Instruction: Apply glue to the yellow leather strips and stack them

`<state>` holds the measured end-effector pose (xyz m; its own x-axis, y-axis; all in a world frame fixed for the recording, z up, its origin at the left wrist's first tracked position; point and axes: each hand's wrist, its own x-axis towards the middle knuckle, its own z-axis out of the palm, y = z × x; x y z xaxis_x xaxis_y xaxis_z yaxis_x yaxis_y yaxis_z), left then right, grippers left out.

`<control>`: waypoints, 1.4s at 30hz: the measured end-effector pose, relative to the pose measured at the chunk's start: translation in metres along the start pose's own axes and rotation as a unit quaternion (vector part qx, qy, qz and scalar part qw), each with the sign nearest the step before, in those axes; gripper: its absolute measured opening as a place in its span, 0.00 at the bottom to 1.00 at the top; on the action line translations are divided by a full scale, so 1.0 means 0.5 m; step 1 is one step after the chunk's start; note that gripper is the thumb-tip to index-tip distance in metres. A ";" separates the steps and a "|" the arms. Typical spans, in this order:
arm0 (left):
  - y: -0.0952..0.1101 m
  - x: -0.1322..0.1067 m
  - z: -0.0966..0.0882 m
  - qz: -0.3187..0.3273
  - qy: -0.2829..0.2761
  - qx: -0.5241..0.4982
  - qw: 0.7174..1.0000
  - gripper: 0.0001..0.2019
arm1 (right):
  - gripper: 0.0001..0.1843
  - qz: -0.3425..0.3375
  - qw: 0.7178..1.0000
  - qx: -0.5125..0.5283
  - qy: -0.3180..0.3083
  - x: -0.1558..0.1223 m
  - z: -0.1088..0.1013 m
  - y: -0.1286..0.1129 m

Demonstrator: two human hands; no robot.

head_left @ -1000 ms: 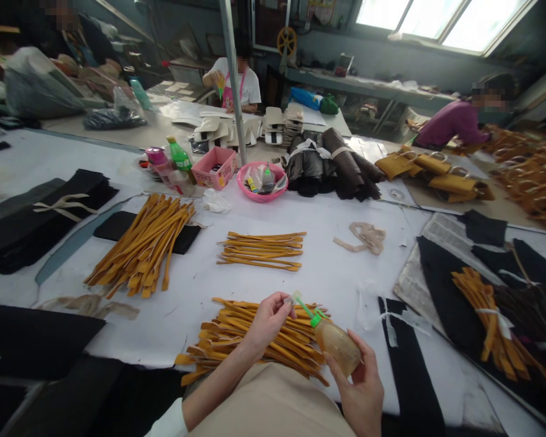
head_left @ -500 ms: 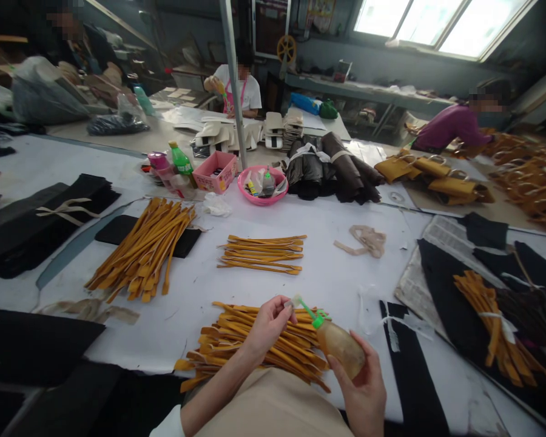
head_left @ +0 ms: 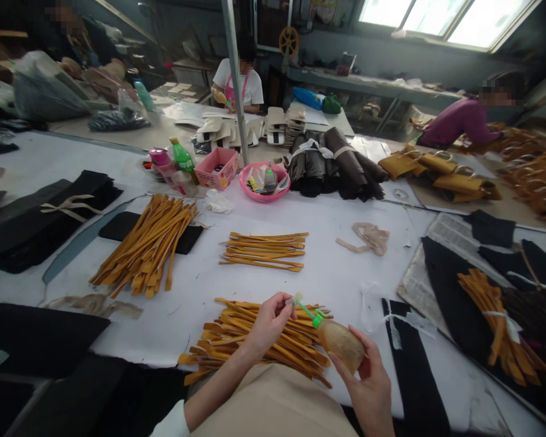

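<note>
Cradling bottle [head_left: 340, 343] in right hand [head_left: 370, 382]; left hand [head_left: 272, 320], grip narrow, pinching pale scrap [head_left: 291, 301] at nozzle [head_left: 306, 310].

A plain beige cloth [head_left: 273, 406] covers the front. Left of the cloth, a white sleeve [head_left: 173, 419] leaves the forearm [head_left: 222, 371] bare; left hand [head_left: 271, 317] and right hand [head_left: 368, 382] are bare too.

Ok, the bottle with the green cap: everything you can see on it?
The bottle is rounded, translucent and plastic-looking, tinted brownish; fill level unclear. Its green cap carries a thin green spout. It lies tilted in the right hand, cap end up and leftward, by the right end of the nearest strap pile. At the spout's tip, the left hand pinches a small pale piece.
</note>
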<state>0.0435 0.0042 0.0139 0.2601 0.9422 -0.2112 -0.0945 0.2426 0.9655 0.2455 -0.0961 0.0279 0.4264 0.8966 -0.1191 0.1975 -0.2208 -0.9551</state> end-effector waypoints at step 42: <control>-0.046 0.247 0.078 0.018 -0.049 0.465 0.884 0.15 | 0.32 0.273 0.894 0.331 0.132 0.058 -0.125 0.095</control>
<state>0.1154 0.1057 -0.0284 0.3589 0.9098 -0.2083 0.7146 -0.1243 0.6884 0.3223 -0.1048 -0.0037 0.5100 0.5835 -0.6320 -0.6319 -0.2443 -0.7355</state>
